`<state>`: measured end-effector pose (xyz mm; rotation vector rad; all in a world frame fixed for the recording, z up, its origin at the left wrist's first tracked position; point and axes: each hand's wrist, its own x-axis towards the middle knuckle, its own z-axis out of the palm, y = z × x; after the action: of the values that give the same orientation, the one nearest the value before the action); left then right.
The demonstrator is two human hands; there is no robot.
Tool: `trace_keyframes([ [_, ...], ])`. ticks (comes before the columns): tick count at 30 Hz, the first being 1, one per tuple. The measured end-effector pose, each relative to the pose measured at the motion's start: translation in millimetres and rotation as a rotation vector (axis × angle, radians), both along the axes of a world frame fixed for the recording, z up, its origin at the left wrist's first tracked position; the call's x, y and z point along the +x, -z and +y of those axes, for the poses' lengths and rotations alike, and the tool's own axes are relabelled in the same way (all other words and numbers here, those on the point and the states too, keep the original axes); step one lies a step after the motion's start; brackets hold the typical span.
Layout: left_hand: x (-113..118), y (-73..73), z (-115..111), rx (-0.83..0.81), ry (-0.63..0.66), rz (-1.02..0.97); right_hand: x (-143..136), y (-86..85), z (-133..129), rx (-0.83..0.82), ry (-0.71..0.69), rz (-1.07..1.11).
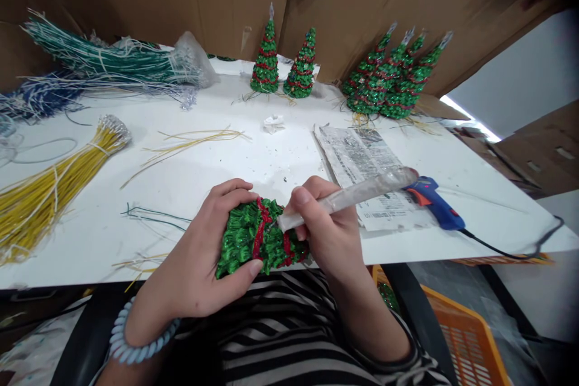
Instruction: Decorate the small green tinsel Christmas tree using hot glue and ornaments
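My left hand (205, 247) is wrapped round a small green Christmas tree figure (246, 232) with red garland, lying on its side at the table's front edge. In my right hand (332, 226) is a thick, whitish wrapped stick-like tool (357, 193), its near end against the tree's side. Its fine tip, if any, is hard to make out. The far end of the stick overlaps the nozzle of a blue glue gun (436, 202) in view. Thin dark green wires (158, 215) lie just left of my left hand.
Folded newspaper (362, 151) lies beneath the stick. Finished-looking trees (393, 81) stand at the back right, with two trees (265, 66) at back centre. Yellow wire bundle (63, 181) and green wire bundle (108, 63) lie left. An orange crate (470, 338) sits below the table.
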<state>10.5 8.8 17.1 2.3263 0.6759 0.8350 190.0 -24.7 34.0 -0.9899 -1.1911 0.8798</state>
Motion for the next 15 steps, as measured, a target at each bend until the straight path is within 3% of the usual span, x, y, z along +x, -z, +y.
trace_keyframes([
  [4,0.0,-0.1,0.2,-0.001,0.003,-0.004,-0.3,1.5,-0.3,-0.003,-0.033,-0.022],
  [8,0.2,-0.2,0.0,-0.004,0.000,-0.002,-0.7,1.6,-0.1,0.021,0.043,0.026],
  [12,-0.6,-0.7,-0.8,-0.002,0.000,-0.003,-0.9,2.0,-1.8,0.031,-0.013,-0.036],
  [15,-1.2,-0.7,-1.1,-0.005,-0.001,0.002,-0.9,3.1,-3.2,0.062,0.069,0.013],
])
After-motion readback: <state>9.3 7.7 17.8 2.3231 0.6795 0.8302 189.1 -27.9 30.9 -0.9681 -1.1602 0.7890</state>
